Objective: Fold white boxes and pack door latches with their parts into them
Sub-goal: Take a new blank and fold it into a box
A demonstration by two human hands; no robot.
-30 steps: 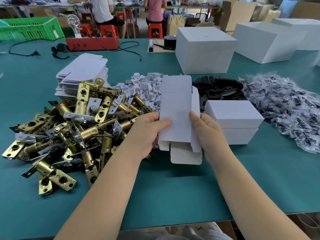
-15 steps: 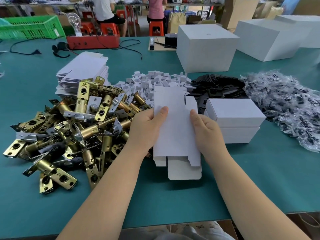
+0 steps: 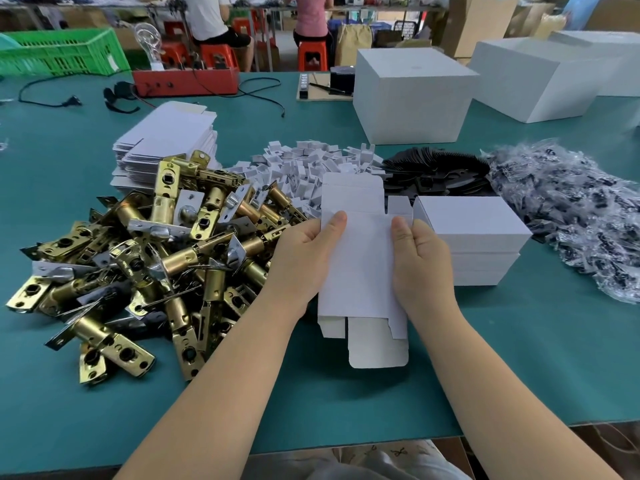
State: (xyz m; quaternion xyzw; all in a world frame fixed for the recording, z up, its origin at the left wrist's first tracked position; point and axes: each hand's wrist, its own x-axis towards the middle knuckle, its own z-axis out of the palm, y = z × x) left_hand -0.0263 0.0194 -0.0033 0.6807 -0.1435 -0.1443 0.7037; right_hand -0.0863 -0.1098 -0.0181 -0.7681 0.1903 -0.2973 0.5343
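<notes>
- Your left hand (image 3: 304, 258) grips the left edge of a flat white box blank (image 3: 360, 265), thumb laid across its front face and the other fingers hidden behind the card.
- Your right hand (image 3: 420, 263) grips the right edge of the same blank, thumb on the front, fingers behind it.
- The blank sits between your two hands, held just above the green table (image 3: 311, 403), with its top flap standing past your thumbs and its bottom flaps hanging open below your wrists.
- Just left of your left hand lies a heap of brass door latches (image 3: 145, 258), jumbled together, some with silver plates among them.
- Beyond that heap, further out from your left hand, sits a stack of flat box blanks (image 3: 169, 136).
- Straight ahead, past the blank's top flap, is a pile of small white card inserts (image 3: 304, 164).
- Just beside your right hand stands a stack of closed white boxes (image 3: 474, 237), the near side close to your knuckles.
- Behind that stack is a spread of black parts (image 3: 440, 168); what they are you cannot tell.
- Further out to the right of your right hand lies a mound of small clear bags (image 3: 581, 216) holding dark pieces.
- Far ahead on the table stand big white cartons (image 3: 412, 95).
</notes>
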